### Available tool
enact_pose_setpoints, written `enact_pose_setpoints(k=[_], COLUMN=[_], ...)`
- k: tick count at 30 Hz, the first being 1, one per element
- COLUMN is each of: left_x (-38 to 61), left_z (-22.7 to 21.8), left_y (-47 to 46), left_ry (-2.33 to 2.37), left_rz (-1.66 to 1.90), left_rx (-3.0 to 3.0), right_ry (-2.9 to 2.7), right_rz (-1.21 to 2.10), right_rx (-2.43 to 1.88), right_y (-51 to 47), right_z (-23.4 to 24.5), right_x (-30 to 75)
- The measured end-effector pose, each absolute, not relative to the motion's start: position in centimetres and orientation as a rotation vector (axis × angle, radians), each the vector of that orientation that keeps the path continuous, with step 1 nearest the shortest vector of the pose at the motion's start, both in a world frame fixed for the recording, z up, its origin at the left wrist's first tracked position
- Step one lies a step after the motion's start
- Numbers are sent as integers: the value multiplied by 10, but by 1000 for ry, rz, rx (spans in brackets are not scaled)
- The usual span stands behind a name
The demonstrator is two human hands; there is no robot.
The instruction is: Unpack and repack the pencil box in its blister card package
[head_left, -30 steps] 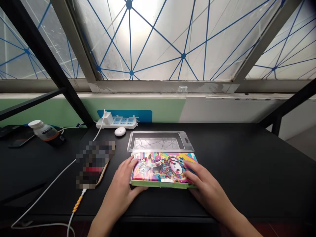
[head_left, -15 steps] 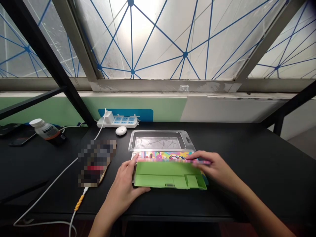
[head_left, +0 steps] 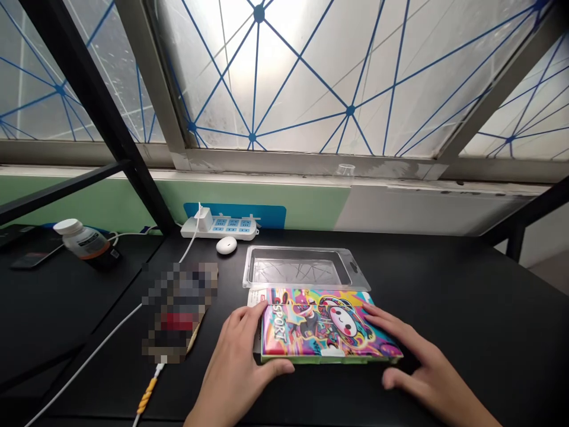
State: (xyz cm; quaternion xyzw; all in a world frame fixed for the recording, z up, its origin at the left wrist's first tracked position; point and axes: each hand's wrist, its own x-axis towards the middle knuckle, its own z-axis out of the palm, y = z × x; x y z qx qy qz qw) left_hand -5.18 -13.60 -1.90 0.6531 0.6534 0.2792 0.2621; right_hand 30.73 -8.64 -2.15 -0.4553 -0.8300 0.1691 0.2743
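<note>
Two hands are held apart around a printed pencil box (head_left: 329, 326), which lies near the front edge of the desk (head_left: 466, 296). The left hand (head_left: 235, 367) is laid against its left side, the right hand (head_left: 422, 367) across its right corner; no clamping is seen. Under so loose a hold, the box could be slid into the clear plastic blister tray (head_left: 296, 267) behind it if pushed too far.

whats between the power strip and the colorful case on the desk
In the head view, a small white oval object sits just in front of the power strip, and a clear plastic tray lies right behind the colorful case.
</note>
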Motion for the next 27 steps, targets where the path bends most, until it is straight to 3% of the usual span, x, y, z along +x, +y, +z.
enact_pose_setpoints(k=[6, 11, 18, 27], left_x=[-58, -56, -55, -58], left_z=[-24, -24, -33, -36], left_y=[-134, -132, -132, -133], left_ry=[1708, 1743, 1819, 1733], left_rz=[799, 744, 763, 804], left_rx=[1875, 1928, 1992, 2086], right_ry=[-2207, -2086, -2331, -2468], right_rz=[282, 221, -283, 10], right_rx=[-1250, -1547, -1546, -1301], right_y=[-85, -66, -64, -57], right_z=[-21, -16, 8, 5], right_x=[297, 284, 242, 176])
